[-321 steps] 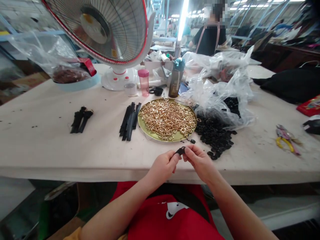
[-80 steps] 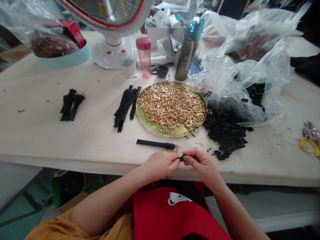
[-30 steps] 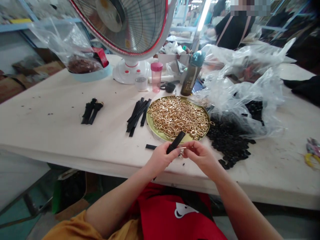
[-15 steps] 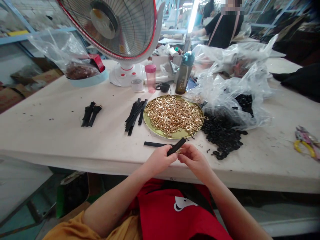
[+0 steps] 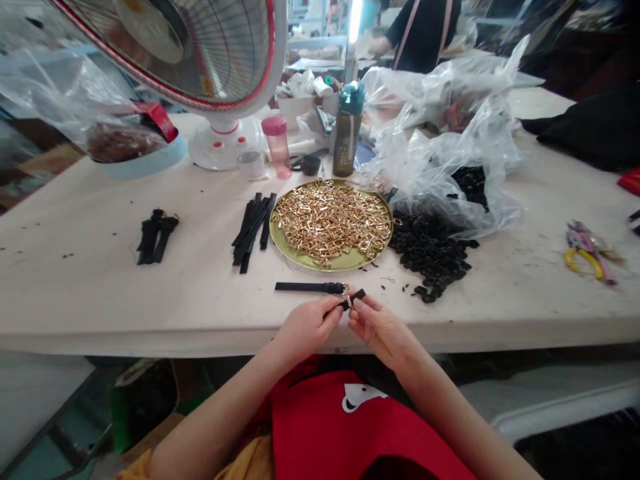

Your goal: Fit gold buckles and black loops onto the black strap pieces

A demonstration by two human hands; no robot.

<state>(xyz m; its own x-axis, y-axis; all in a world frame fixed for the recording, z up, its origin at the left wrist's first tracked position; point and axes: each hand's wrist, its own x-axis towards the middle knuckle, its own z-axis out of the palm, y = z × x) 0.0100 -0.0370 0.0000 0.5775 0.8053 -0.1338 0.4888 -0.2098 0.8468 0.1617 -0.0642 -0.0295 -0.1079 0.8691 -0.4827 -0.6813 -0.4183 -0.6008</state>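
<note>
My left hand is closed on a short black strap near the table's front edge. A gold buckle now sits around the strap, and my right hand pinches it with thumb and fingers. Just beyond my hands lies another black strap with a gold buckle at its right end. Behind it stands a round yellow-green tray heaped with gold buckles. Several loose black straps lie left of the tray. Small black loops are piled on its right.
Farther left is a small bundle of black straps. A fan, a pink bottle and a dark bottle stand behind. Plastic bags cover the back right. Yellow-handled pliers lie far right. Another person is beyond.
The black strap has passed through the gold buckle, and my right hand has come onto it. The view has shifted, and the strap on the table shows more fully.
</note>
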